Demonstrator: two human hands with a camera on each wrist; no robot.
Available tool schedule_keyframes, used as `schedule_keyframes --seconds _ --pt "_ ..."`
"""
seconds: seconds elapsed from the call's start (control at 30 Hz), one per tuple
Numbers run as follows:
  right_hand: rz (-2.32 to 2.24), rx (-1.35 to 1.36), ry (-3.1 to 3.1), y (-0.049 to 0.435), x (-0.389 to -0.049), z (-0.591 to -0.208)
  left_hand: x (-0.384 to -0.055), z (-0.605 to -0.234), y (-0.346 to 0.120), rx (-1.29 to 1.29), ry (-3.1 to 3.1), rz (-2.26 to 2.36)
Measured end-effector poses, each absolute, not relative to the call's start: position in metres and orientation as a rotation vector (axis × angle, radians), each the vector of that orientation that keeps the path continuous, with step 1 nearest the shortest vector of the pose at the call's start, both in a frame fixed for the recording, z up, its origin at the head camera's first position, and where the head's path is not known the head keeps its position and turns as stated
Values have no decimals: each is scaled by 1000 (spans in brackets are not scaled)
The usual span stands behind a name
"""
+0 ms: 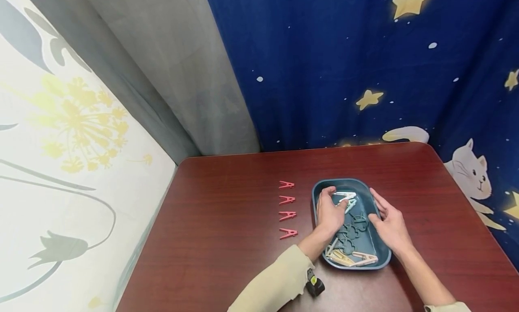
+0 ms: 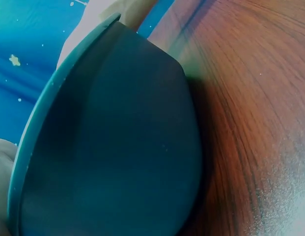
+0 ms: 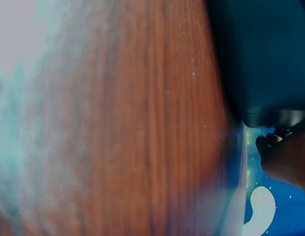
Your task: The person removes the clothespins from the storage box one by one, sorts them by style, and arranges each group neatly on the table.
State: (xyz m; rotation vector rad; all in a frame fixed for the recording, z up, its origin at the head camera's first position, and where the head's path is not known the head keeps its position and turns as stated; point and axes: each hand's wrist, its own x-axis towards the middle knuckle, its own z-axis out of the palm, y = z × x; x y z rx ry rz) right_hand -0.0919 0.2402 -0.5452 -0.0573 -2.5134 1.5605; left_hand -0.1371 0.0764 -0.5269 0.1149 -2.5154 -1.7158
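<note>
A dark blue-green plastic tray [image 1: 383, 253] stands on the table. My left hand [image 1: 330, 215] reaches into it over the left wall, thumb and fingers spread apart beside a white clothespin [image 1: 349, 195] and a mint clothespin [image 1: 351, 206]. Whether the fingertips touch either one is hard to see. At the right wall my right hand [image 1: 391, 228] grips the rim, thumb inside and fingers outside. Dark green looped clips [image 1: 348, 232] lie mid-tray, with yellow clothespins [image 1: 339, 258] and a pale pink clothespin [image 1: 365, 259] at the near end. The left wrist view shows mostly the tray's outer wall [image 2: 123, 132].
Left of the tray, several red clothespins [image 1: 287, 215] lie in a column on the reddish-brown wooden table [image 1: 219, 240]. A blue star-patterned curtain [image 1: 324, 68] hangs behind the far edge. A black wrist device [image 1: 314, 285] is by the left sleeve.
</note>
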Motion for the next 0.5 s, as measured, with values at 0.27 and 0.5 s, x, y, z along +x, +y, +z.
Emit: schedule_keyframes --seconds 0.27,0.5 --pt "1558 -53 -2519 240 -92 -545 -134 -525 79 147 -2651 -1568" --pt "1555 -68 -2528 240 -91 -544 -132 -526 77 23 -2815 -1396"
